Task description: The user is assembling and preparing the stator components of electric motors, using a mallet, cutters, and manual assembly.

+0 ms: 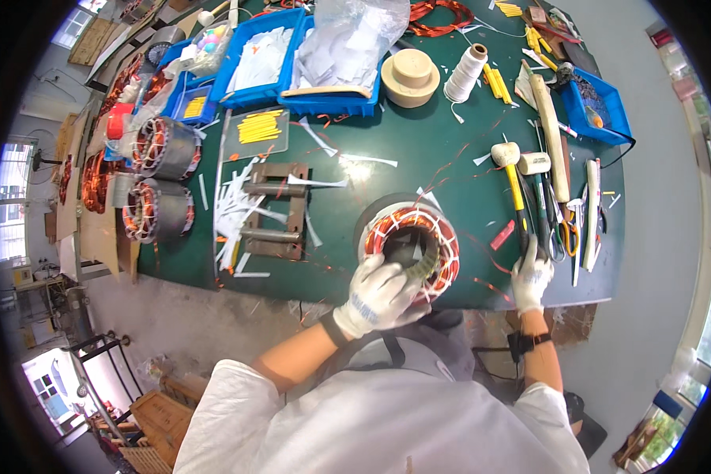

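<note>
A motor stator (453,268) with orange copper windings laced in white cord stands at the table's near edge, its round opening facing up. My left hand (378,294), in a white glove, grips its near left rim with bent fingers. To the right, my gloved right hand (532,276) closes round the black handle end of a mallet (517,186) with a pale head and yellow-black handle. That mallet lies on the green table (347,268). Beside it lies a second mallet (535,163) with a dark handle. Scissors (567,229) are just right of that hand.
Two more wound stators (166,209) stand at the left. White paper strips (233,197) lie around a brown metal frame (296,217). Blue bins (227,91) line the back, near a cream round block (410,77) and a thread spool (468,71). A wooden stick (551,142) lies right.
</note>
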`<state>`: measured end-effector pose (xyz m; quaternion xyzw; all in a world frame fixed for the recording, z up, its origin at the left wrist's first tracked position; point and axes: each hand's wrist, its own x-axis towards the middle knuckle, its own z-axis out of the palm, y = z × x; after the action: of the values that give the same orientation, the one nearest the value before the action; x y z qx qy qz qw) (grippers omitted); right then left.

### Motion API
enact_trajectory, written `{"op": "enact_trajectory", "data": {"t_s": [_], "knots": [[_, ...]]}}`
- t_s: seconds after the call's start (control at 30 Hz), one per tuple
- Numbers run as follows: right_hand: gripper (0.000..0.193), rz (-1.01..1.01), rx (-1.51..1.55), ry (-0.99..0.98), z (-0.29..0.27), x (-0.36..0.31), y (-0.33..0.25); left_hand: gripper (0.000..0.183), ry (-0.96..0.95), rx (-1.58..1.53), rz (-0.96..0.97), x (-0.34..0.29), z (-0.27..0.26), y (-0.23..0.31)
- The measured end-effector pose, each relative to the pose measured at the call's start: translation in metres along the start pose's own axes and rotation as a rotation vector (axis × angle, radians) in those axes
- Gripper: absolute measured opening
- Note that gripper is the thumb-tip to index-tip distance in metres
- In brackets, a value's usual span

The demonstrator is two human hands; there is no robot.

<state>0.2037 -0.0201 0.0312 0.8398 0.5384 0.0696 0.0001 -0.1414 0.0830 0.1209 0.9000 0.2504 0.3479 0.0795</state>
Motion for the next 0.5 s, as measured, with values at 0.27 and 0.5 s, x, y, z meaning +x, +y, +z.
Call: {"op": "enact_trajectory", "data": {"t_s": [0.27, 0.5], "knots": [[0.030, 0.540, 0.938, -0.518, -0.142, 0.049, -0.004, 0.101, -0.172, -0.075, -0.350, -0.022, -0.066, -0.017], [0.031, 0.623, 1.315, -0.129, -0.246, -0.031, -0.030, 0.135, -0.344, -0.203, -0.456, -0.013, -0.051, -0.013]]}}
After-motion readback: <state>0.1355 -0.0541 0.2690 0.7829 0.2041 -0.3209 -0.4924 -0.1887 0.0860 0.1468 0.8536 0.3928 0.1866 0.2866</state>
